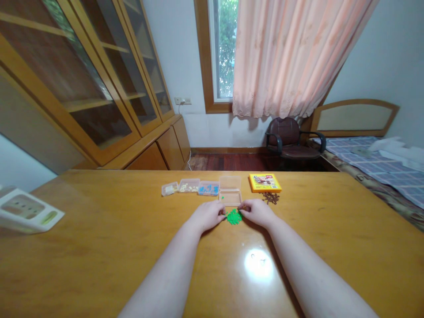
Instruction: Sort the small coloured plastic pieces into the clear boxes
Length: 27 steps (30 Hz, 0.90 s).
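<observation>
A small heap of green beads (pixel 234 217) lies on the wooden table (pixel 99 229), just in front of an open clear plastic box (pixel 230 196). My left hand (pixel 208 215) rests curled at the heap's left edge, fingertips touching the beads. At the heap's right edge sits my right hand (pixel 257 211), also curled, its fingertips pinched by the beads. Whether either pinch holds a bead is too small to see.
Three small clear boxes (pixel 188 186) with pale and blue bits stand left of the open box. A yellow packet (pixel 264 182) and a pile of brown bits (pixel 271 197) lie to its right. A white device (pixel 26 212) sits at the table's left edge. Beyond are a chair and a bed.
</observation>
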Motion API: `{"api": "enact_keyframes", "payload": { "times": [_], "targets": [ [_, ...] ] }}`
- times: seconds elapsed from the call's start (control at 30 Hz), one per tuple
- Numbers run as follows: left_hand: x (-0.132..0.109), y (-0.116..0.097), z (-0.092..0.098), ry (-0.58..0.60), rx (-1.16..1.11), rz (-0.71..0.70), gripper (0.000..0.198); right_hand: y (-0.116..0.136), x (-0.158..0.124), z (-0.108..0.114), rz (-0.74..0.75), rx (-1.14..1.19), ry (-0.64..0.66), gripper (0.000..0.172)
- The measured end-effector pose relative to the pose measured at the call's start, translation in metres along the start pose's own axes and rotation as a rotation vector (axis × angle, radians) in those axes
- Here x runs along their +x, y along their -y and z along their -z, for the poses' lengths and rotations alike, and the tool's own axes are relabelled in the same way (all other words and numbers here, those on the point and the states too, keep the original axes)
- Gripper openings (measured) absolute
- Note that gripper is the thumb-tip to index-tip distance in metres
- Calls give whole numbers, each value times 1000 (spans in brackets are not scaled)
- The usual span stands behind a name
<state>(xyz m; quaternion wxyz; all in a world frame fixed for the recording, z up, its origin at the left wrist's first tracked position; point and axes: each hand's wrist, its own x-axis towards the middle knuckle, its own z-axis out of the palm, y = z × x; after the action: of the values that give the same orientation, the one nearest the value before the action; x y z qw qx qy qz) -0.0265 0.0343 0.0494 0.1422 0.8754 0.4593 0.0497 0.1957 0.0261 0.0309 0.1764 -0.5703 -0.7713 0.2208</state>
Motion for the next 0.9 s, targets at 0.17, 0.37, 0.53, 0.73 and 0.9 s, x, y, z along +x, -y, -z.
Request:
{"api": "enact_keyframes", "payload": {
  "times": [0.17,0.37,0.53,0.73,0.9],
  "targets": [
    [1,1,1,11,0,-4,10,2,0,0,57,-102,36,22],
    [3,1,0,36,-1,24,13,4,0,-2,111,-156,-8,23],
    [3,3,-2,10,-1,19,13,-2,4,-7,24,32,-172,26],
    [4,2,-3,-71,-53,-27,13,-8,8,-10,-87,91,-277,35],
    [14,0,-10,-324,-98,40,19,1,3,-8,-7,69,-139,28]
  ]
}}
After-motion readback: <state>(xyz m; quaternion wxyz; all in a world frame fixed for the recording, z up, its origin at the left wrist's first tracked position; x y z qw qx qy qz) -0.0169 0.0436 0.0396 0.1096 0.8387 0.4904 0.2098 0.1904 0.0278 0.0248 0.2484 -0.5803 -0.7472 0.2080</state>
